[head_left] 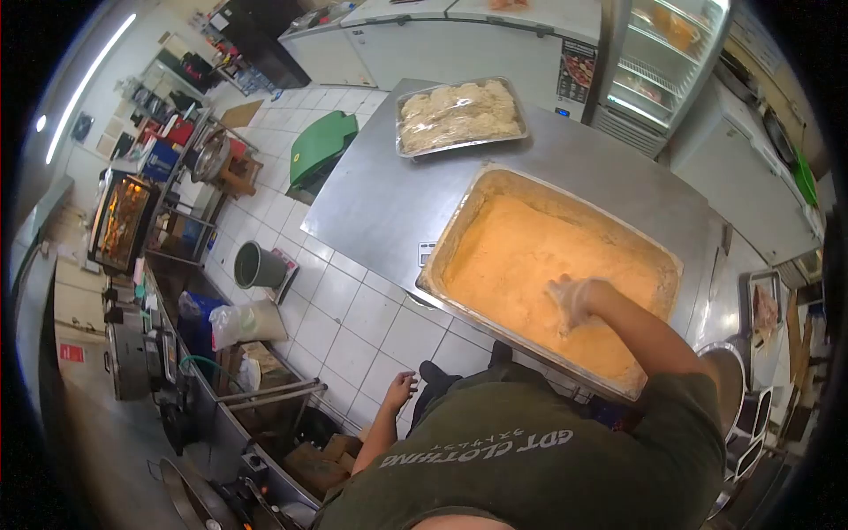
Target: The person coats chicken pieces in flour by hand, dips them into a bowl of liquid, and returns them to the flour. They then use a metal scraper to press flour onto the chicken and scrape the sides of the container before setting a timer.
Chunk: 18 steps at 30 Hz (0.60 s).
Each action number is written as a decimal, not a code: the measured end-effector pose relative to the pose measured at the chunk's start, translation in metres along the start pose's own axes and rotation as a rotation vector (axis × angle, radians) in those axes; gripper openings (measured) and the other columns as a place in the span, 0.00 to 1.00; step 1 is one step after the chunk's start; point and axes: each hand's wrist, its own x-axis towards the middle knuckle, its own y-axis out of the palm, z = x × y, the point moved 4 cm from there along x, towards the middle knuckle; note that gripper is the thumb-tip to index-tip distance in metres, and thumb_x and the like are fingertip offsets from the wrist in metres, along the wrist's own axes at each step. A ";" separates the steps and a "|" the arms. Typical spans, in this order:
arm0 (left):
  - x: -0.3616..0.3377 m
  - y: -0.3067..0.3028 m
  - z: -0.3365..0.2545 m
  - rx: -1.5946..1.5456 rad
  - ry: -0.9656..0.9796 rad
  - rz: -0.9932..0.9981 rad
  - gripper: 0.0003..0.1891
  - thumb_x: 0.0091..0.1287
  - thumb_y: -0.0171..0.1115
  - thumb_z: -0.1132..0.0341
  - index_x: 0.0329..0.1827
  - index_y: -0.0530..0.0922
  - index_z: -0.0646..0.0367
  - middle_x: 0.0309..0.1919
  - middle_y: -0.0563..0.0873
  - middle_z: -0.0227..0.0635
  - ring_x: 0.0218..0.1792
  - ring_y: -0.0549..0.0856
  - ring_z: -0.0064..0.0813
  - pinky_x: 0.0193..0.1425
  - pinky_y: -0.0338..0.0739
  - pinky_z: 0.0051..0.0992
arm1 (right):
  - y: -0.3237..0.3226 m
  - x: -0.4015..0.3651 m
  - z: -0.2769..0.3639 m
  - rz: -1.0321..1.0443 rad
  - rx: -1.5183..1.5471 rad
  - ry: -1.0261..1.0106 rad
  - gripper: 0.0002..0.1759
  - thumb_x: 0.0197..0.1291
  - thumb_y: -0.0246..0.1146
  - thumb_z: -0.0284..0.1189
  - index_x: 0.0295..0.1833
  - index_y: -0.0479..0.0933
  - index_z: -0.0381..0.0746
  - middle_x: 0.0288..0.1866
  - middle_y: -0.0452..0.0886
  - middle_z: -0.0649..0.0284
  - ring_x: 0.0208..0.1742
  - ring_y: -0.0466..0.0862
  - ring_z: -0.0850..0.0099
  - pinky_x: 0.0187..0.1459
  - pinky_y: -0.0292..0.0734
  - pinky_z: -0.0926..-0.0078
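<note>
Amber-lit at far left, a display oven [119, 221] is standing against the wall. A dark bucket [259, 265] is sitting on the white-tiled floor [353, 300] nearby, and a green lid-like item [322, 146] is lying farther up, just off the table's corner. My left hand [399, 389] is hanging at my side below the table edge, bare, with fingers loosely spread and holding nothing. Moving right, the steel table [380, 203] is carrying two trays. The small foil tray [459, 115], at the far side, is holding pale, coated pieces. The large tray [442, 252], at the near edge in front of me, is holding a deep bed of orange breading mix [521, 256]. My right hand [572, 300], wearing a thin clear glove, is pressing down into that mix toward the tray's near right part. Its fingers are partly buried, so I cannot tell whether they are gripping anything. At far right, a glass-door fridge [662, 62] is standing behind the table.
</note>
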 end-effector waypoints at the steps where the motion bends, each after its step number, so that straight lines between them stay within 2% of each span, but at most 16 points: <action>1: -0.008 -0.001 0.012 -0.011 -0.037 -0.019 0.22 0.68 0.48 0.54 0.60 0.67 0.56 0.51 0.78 0.43 0.44 0.80 0.34 0.46 0.74 0.34 | -0.002 -0.001 -0.010 0.009 0.022 0.031 0.31 0.55 0.59 0.44 0.60 0.64 0.41 0.60 0.66 0.46 0.57 0.74 0.51 0.56 0.70 0.57; 2: -0.008 -0.004 0.036 -0.039 -0.084 -0.032 0.22 0.68 0.49 0.53 0.59 0.68 0.55 0.50 0.78 0.43 0.43 0.80 0.33 0.45 0.74 0.34 | -0.013 0.010 -0.020 -0.007 0.040 0.009 0.31 0.55 0.59 0.46 0.60 0.64 0.40 0.61 0.65 0.45 0.57 0.73 0.51 0.57 0.70 0.57; 3: 0.001 -0.008 0.073 -0.068 -0.102 -0.072 0.21 0.67 0.49 0.54 0.57 0.69 0.57 0.48 0.81 0.42 0.36 0.82 0.31 0.37 0.75 0.31 | -0.022 0.024 -0.029 -0.026 0.063 -0.011 0.32 0.55 0.58 0.48 0.60 0.64 0.40 0.61 0.64 0.44 0.58 0.73 0.51 0.58 0.69 0.57; 4: -0.011 -0.010 0.090 -0.040 -0.124 -0.054 0.21 0.66 0.50 0.53 0.56 0.70 0.58 0.44 0.82 0.41 0.35 0.81 0.31 0.34 0.74 0.31 | -0.029 0.050 -0.043 -0.206 0.129 0.046 0.33 0.55 0.57 0.48 0.60 0.64 0.38 0.58 0.67 0.43 0.56 0.74 0.50 0.56 0.71 0.57; 5: -0.026 -0.008 0.090 0.126 -0.184 -0.061 0.20 0.66 0.50 0.54 0.54 0.72 0.58 0.40 0.82 0.38 0.33 0.80 0.29 0.30 0.74 0.29 | -0.031 0.084 -0.057 -0.388 0.196 0.109 0.34 0.55 0.57 0.49 0.59 0.64 0.36 0.56 0.69 0.42 0.54 0.75 0.50 0.54 0.72 0.58; 7: -0.037 -0.007 0.105 0.180 -0.232 0.016 0.18 0.67 0.50 0.56 0.53 0.73 0.59 0.38 0.81 0.37 0.30 0.79 0.28 0.28 0.73 0.28 | -0.038 0.140 -0.069 -0.828 0.384 0.358 0.29 0.57 0.55 0.48 0.53 0.69 0.34 0.44 0.77 0.46 0.46 0.80 0.51 0.45 0.76 0.60; 9: -0.049 -0.002 0.118 0.099 -0.259 0.049 0.18 0.67 0.50 0.57 0.53 0.73 0.59 0.39 0.81 0.37 0.30 0.78 0.27 0.28 0.74 0.27 | -0.038 0.196 -0.059 -0.939 0.402 0.278 0.22 0.56 0.55 0.45 0.40 0.74 0.34 0.29 0.79 0.52 0.35 0.81 0.54 0.38 0.77 0.62; 10: -0.052 0.001 0.113 0.176 -0.200 0.002 0.18 0.67 0.50 0.56 0.52 0.74 0.60 0.39 0.81 0.37 0.31 0.79 0.27 0.29 0.75 0.28 | -0.049 0.211 -0.041 -1.007 0.290 0.331 0.20 0.55 0.56 0.43 0.35 0.76 0.35 0.28 0.79 0.52 0.33 0.81 0.55 0.36 0.76 0.63; 11: -0.054 0.005 0.103 0.094 -0.184 -0.041 0.18 0.67 0.50 0.56 0.52 0.74 0.60 0.39 0.81 0.37 0.31 0.79 0.27 0.29 0.75 0.28 | -0.058 0.221 -0.021 -1.072 0.180 0.384 0.18 0.53 0.57 0.42 0.30 0.77 0.36 0.26 0.80 0.53 0.31 0.81 0.56 0.35 0.76 0.64; 13: -0.058 0.010 0.094 -0.057 -0.163 -0.123 0.18 0.67 0.50 0.56 0.51 0.74 0.60 0.39 0.81 0.37 0.31 0.79 0.28 0.29 0.75 0.29 | -0.051 0.234 0.004 -0.881 0.115 0.152 0.17 0.52 0.56 0.41 0.32 0.78 0.36 0.29 0.80 0.52 0.33 0.82 0.56 0.36 0.76 0.63; 17: -0.023 0.014 0.099 0.168 0.050 -0.124 0.18 0.67 0.49 0.56 0.50 0.74 0.63 0.36 0.81 0.38 0.31 0.79 0.28 0.29 0.75 0.28 | -0.031 0.226 0.031 -0.497 -0.007 -0.259 0.17 0.49 0.56 0.38 0.36 0.81 0.36 0.33 0.82 0.50 0.36 0.82 0.56 0.38 0.77 0.62; 18: 0.000 0.008 0.120 0.239 0.105 -0.126 0.18 0.67 0.50 0.57 0.49 0.74 0.64 0.36 0.82 0.39 0.31 0.79 0.27 0.29 0.75 0.28 | -0.029 0.215 0.043 -0.411 -0.082 -0.356 0.18 0.50 0.56 0.39 0.37 0.80 0.37 0.33 0.82 0.50 0.35 0.82 0.56 0.37 0.76 0.61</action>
